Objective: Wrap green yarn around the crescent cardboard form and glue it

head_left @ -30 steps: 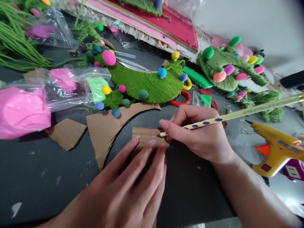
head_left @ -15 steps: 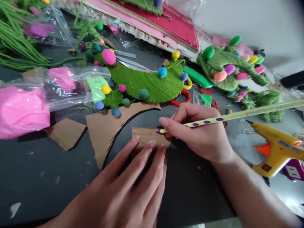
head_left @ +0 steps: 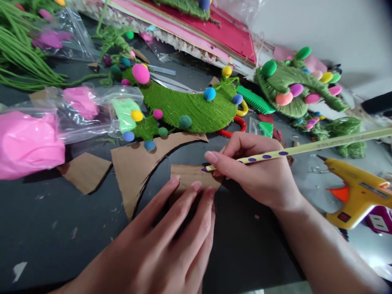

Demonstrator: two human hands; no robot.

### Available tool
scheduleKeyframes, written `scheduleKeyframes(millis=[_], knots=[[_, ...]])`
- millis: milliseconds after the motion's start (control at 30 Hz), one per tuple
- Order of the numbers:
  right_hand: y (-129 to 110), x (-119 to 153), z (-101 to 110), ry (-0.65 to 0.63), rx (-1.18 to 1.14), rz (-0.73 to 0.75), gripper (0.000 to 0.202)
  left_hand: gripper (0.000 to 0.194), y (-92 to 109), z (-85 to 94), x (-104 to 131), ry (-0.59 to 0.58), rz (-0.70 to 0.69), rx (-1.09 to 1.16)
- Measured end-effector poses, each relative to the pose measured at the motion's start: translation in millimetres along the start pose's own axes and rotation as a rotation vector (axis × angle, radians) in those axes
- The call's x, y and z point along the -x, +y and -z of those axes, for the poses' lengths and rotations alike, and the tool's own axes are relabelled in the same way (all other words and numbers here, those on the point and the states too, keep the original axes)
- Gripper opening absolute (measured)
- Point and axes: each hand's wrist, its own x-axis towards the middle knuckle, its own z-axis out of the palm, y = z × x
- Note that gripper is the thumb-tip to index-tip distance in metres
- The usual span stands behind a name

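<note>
A small brown cardboard piece (head_left: 192,173) lies on the dark tabletop, with faint marks on its surface. My left hand (head_left: 174,228) rests on it, fingers stretched out and slightly apart, their tips pressing its face. In my right hand (head_left: 254,171) is a pale yellow pencil (head_left: 260,157) with purple dots, pinched between thumb and fingers. Its purple tip touches or hovers just over the cardboard near the upper right edge; I cannot tell which. Beyond sits a crescent wrapped in green yarn (head_left: 186,104), dotted with coloured balls. A curved cardboard offcut (head_left: 137,163) lies left of the small piece.
At right is a yellow glue gun (head_left: 358,192). Scissors with red and yellow handles (head_left: 235,126) lie partly under the crescent, near a green comb (head_left: 255,99). Bags of pink clay (head_left: 30,143) and green yarn (head_left: 24,61) fill the left. Another green yarn shape (head_left: 284,83) stands back right.
</note>
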Motion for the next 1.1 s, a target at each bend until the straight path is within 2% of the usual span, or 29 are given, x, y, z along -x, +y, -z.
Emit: scheduleKeyframes(millis=[133,267,400,533,667,800,933,1100], knots=[[0,0,0,-0.045,-0.001,-0.019,0.031,0.046,2,-0.3,0,-0.011,0.024,-0.001],[0,1,0,-0.005,-0.012,-0.005,0.028,0.047,3,-0.9,0,-0.002,0.022,0.0],[1,0,0,-0.047,-0.015,0.0,0.03,0.046,2,-1.6,0,0.001,0.02,-0.008],[1,0,0,-0.005,-0.006,0.005,0.03,0.047,3,0.9,-1,0.001,0.014,-0.008],[1,0,-1,-0.034,-0.014,-0.003,0.032,0.046,3,1.7,-1,-0.015,0.039,-0.005],[-1,-1,-1,0.02,-0.012,-0.003,0.031,0.045,1,-0.1,0,0.015,0.004,-0.011],[-7,0,0,0.055,-0.123,-0.029,0.029,0.047,2,-1.3,-1,0.021,0.025,-0.001],[-12,4,-2,0.013,-0.068,-0.047,0.027,0.051,5,-2.4,0,-0.013,0.056,0.036]])
